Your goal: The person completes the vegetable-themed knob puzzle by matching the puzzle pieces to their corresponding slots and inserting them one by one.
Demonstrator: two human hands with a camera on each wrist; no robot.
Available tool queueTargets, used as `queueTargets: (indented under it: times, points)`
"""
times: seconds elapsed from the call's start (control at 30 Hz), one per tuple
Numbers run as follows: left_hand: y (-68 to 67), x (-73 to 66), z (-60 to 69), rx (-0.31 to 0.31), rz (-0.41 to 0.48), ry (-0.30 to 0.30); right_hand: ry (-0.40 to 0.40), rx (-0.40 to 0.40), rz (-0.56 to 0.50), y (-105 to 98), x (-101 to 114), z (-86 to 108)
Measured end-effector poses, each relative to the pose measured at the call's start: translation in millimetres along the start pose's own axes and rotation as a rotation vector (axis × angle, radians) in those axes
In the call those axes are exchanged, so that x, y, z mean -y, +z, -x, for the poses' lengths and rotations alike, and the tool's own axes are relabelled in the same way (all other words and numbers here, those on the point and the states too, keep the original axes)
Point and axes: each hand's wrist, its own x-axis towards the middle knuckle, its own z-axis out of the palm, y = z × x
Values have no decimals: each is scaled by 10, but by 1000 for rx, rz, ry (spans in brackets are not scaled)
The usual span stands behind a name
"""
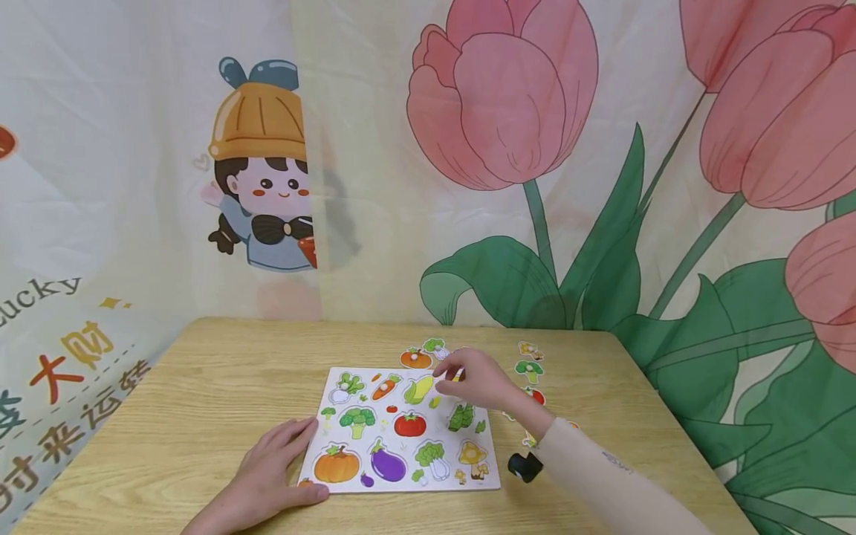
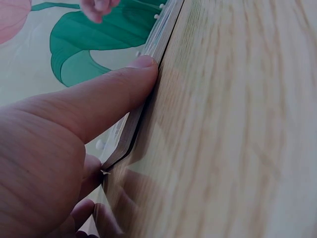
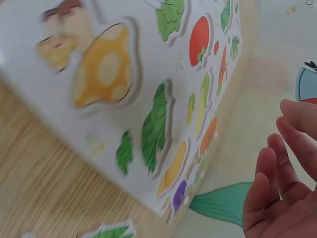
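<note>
A white puzzle board with vegetable pictures lies on the table. At its near left corner rests my left hand, fingers along the left edge and thumb pressed to the front edge. My right hand is raised above the board's far right part, beside the corn. Its fingers are loosely bent, with nothing visible between them and the thumb. From the head view this hand hides the board's far right corner; a yellow shape shows there in the right wrist view.
Beyond the board lie a pumpkin piece, a bok choy piece and an eggplant piece. To the right are a broccoli piece, a mushroom piece and others, partly behind my sleeve. A black object sits nearer.
</note>
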Motion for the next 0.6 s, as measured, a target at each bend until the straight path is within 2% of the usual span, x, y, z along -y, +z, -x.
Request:
queueTargets:
  times: [0.17,0.6]
  points:
    - [-5,-5,-12,6,22,-11,16,-3,10,-189,-182,291]
    - [-7,-26,-21,19,-25,-10,16,8,78,-485,-816,920]
